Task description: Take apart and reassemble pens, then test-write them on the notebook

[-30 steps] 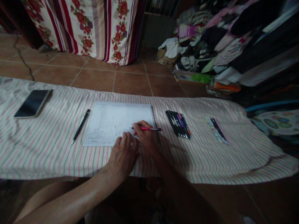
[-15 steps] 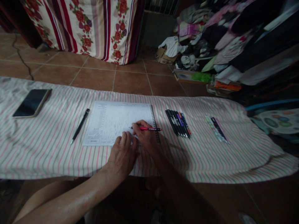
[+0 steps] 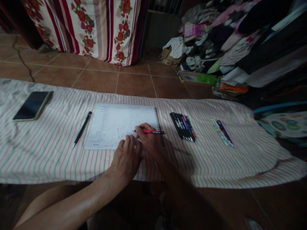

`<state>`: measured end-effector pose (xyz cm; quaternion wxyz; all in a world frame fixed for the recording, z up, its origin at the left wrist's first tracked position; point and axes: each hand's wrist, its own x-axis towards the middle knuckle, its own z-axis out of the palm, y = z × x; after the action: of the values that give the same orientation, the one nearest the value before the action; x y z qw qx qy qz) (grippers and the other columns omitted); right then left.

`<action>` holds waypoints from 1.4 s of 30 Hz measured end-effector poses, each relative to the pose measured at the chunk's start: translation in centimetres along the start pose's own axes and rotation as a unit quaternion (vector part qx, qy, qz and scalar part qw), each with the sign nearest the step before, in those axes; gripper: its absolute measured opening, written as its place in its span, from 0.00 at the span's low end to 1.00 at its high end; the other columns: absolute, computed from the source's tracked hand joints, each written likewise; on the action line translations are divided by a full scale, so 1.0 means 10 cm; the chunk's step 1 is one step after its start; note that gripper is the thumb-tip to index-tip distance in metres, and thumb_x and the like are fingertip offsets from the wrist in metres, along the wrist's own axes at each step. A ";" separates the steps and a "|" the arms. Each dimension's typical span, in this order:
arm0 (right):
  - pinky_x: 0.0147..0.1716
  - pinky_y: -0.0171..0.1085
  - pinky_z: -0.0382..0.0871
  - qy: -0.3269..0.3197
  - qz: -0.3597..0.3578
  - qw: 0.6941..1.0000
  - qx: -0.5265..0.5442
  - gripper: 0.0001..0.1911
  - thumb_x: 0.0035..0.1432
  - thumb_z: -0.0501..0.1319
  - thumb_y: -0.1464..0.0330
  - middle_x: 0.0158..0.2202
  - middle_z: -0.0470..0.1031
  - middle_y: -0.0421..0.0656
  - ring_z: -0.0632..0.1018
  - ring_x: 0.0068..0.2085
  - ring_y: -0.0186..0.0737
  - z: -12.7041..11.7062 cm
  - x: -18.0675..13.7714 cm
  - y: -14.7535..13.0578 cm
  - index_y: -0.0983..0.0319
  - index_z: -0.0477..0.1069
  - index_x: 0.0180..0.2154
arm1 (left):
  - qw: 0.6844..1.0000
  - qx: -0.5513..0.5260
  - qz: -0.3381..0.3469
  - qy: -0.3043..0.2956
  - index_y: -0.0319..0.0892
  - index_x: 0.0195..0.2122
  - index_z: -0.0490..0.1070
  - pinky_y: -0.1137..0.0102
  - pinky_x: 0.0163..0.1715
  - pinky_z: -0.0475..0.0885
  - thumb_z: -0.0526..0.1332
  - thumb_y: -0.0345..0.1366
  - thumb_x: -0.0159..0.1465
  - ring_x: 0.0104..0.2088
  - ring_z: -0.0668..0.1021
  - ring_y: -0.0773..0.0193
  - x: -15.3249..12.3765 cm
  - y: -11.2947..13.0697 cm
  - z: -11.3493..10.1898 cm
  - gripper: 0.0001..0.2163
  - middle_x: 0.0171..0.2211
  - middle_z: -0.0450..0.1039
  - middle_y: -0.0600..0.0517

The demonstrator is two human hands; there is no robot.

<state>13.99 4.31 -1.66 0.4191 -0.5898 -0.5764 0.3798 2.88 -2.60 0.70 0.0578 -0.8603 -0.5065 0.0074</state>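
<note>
A spiral notebook (image 3: 117,123) lies open on a striped cloth (image 3: 48,153), its page covered in faint writing and a printed table. My right hand (image 3: 150,140) is closed on a red pen (image 3: 153,132), whose tip rests on the page near the lower right. My left hand (image 3: 126,158) lies flat on the bottom edge of the notebook, fingers stretched out, touching my right hand. A black pen (image 3: 82,128) lies loose just left of the notebook.
A dark phone (image 3: 32,105) lies at the cloth's far left. A row of several pens (image 3: 183,126) sits right of the notebook, with two more items (image 3: 223,132) further right. Beyond are tiled floor, a floral bedsheet (image 3: 96,28) and a heap of clothes (image 3: 216,38).
The view shifted very slightly; my hands and the red pen stay in nearly the same place on the page.
</note>
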 end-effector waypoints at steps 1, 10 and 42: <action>0.25 0.33 0.65 0.000 -0.001 1.000 -0.001 0.11 0.54 0.56 0.60 0.18 0.69 0.36 0.71 0.21 0.34 0.00 0.00 0.00 0.59 0.64 0.25 | 1.000 0.001 -0.001 0.001 0.33 0.55 0.63 0.58 0.48 0.66 0.53 0.39 0.65 0.54 0.67 0.47 0.00 0.00 0.00 0.20 0.55 0.66 0.35; 0.25 0.32 0.66 -0.001 0.001 1.000 -0.006 0.11 0.54 0.56 0.59 0.18 0.70 0.36 0.72 0.22 0.34 0.01 0.00 0.02 0.59 0.65 0.26 | 1.000 -0.016 -0.004 -0.005 0.33 0.56 0.63 0.57 0.49 0.66 0.55 0.39 0.64 0.55 0.67 0.46 0.00 0.00 0.00 0.22 0.55 0.65 0.34; 0.27 0.33 0.65 0.010 -0.012 0.999 -0.046 0.11 0.54 0.56 0.59 0.19 0.71 0.36 0.72 0.22 0.34 0.01 0.01 0.04 0.59 0.65 0.26 | 1.000 -0.005 -0.003 -0.029 0.33 0.57 0.63 0.58 0.48 0.67 0.53 0.40 0.65 0.54 0.68 0.47 0.02 -0.01 -0.05 0.22 0.55 0.66 0.36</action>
<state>14.03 4.42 -2.05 0.4015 -0.6052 -0.5962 0.3422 2.96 -2.40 1.21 0.0388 -0.8583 -0.5107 0.0301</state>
